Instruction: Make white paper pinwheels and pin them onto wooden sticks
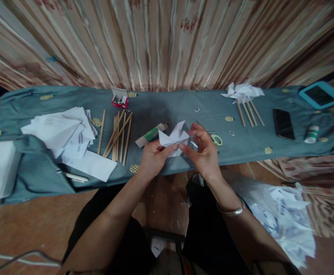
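Observation:
A white paper pinwheel [175, 136] with folded blades is held up over the front of the table. My left hand [155, 157] grips its left side, thumb on the paper near the centre. With its thumb pressed at the pinwheel's middle, my right hand [203, 152] holds the other side; its remaining fingers curl above. Behind my left hand lies a green-and-white glue stick or tube [150, 135]. Scissors with light green handles [217, 140] rest just beyond my right hand, partly hidden by it.
Left on the cloth-covered table [178, 103] are paper sheets [63, 130], wooden sticks [117, 133] and a small red box of metal pins [120, 100]. Finished pinwheels [242, 93], a phone [283, 124], a white-green bottle [311, 134] and a blue-framed tablet [321, 94] are right. A bag of paper scraps [284, 217] stands below.

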A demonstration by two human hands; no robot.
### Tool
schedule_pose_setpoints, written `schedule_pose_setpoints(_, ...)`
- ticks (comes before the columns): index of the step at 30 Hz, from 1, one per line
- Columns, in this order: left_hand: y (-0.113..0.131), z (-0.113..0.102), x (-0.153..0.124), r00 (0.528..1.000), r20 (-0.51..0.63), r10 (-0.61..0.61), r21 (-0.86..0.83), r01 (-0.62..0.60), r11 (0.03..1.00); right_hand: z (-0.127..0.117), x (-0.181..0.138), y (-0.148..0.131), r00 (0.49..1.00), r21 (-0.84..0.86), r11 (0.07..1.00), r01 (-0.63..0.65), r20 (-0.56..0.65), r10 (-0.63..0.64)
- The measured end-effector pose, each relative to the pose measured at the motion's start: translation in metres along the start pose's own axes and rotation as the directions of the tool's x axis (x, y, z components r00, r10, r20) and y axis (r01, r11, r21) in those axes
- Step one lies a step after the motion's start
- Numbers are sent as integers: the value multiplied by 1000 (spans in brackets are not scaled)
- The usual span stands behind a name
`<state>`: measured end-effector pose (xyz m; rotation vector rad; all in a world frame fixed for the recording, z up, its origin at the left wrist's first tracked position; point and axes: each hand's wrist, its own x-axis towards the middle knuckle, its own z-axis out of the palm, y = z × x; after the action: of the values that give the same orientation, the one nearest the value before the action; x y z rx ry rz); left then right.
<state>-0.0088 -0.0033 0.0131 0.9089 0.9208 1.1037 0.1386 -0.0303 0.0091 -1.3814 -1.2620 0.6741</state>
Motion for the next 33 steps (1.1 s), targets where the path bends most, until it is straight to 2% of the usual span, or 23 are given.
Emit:
schedule_pose_setpoints(2, 1, -1, 0, 1000, 2, -8, 7, 8, 1000, 1, 1, 0, 999, 80, 995, -51, -6, 52)
schedule_pose_setpoints(4, 3, -2, 0, 1000, 14, -18, 11, 18, 1000, 1, 3, -3, 989, 168, 975, -145, 60, 136)
schedule_pose_setpoints(7, 5, -4, 0, 999, 34, -32, 33, 31, 999, -1, 4, -9, 948, 253, 921, -298, 192, 254)
schedule_pose_setpoints(9, 5, -5, 0, 998, 41, -39, 52, 37, 998, -2, 5, -15, 930, 286, 893, -348, 229, 289)
schedule_pose_setpoints(15, 5, -6, 0, 997, 54, -48, 67, 44, 997, -2, 6, -25, 917, 302, 873, -382, 242, 317)
schedule_pose_setpoints(23, 5, -7, 1, 996, 82, -36, 98, 28, 995, -2, 5, -25, 921, 289, 882, -371, 238, 310)
schedule_pose_setpoints(33, 4, -9, 1, 991, 77, 113, 244, -129, 961, -1, 5, -24, 924, 293, 886, -360, 243, 295)
